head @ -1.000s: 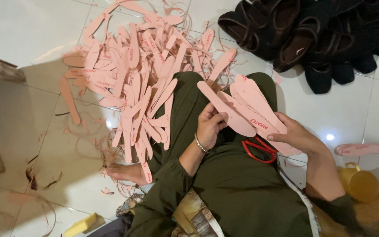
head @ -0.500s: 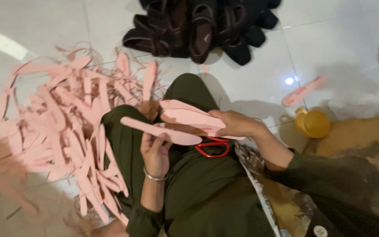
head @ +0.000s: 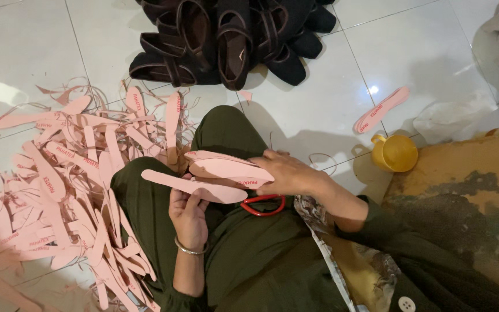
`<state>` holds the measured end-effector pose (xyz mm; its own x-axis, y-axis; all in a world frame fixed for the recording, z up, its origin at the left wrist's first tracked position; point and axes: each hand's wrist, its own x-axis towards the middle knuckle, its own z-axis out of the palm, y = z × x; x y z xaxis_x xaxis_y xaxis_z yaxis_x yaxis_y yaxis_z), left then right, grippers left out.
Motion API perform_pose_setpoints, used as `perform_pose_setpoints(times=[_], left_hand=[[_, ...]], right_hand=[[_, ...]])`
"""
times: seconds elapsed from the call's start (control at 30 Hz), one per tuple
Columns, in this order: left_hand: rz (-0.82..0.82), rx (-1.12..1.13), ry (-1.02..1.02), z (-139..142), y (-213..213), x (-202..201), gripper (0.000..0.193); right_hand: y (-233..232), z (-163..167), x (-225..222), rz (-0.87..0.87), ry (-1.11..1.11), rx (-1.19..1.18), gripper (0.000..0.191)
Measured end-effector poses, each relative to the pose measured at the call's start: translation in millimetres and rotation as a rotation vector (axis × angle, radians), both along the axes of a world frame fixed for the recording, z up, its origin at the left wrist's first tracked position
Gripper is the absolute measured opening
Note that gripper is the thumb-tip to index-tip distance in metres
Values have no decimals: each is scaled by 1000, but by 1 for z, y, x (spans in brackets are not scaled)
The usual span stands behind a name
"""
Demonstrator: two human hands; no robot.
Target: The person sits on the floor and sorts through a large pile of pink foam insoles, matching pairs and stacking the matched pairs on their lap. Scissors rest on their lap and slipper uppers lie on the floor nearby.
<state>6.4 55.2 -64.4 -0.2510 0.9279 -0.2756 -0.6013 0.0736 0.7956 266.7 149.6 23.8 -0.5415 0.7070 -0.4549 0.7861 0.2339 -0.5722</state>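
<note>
Fingers of the left hand point(head: 189, 215) pinch one pink insole point(head: 194, 186) above the lap, while the right hand point(head: 281, 172) clasps a stack of insoles point(head: 229, 167); aligning edges squarely probably keeps it tidy.

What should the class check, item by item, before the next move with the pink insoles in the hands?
1. Left hand grips one pink insole: ok.
2. Right hand holds a small stack of insoles: ok.
3. Red-handled scissors lie on the lap within reach: ok.
4. Scissor blades closed: cannot tell, hidden.
5. Pile of cut insoles lies beside the left leg: ok.
6. Yellow cup stands apart from the hands: ok.
</note>
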Motion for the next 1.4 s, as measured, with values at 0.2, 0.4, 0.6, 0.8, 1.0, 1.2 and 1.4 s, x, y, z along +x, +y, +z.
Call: perform_pose_setpoints(times=[0.2,0.4,0.6,0.8,1.0,1.2,1.4], left_hand=[[-65,-103,296,-8,6,7,56],[-110,-134,305,-15,6,5,64],[-116,-136,280,-15,7,5,66],[-104,-153,280,-12,7,5,66],[-98,-136,291,-13,5,3,66],[-91,-157,299,-13,7,2,65],[-92,-175,295,-9,8,3,65]], right_hand=[[10,-25,5,-55,125,67,84],[92,-101,103,-689,129,289,60],[125,-119,239,-1068,-449,422,94],[107,-118,263,-1168,-603,128,72],[99,-118,260,-1235,-512,41,49],[99,-129,264,-1325,-428,-3,42],[103,-135,278,-1227,-599,174,47]])
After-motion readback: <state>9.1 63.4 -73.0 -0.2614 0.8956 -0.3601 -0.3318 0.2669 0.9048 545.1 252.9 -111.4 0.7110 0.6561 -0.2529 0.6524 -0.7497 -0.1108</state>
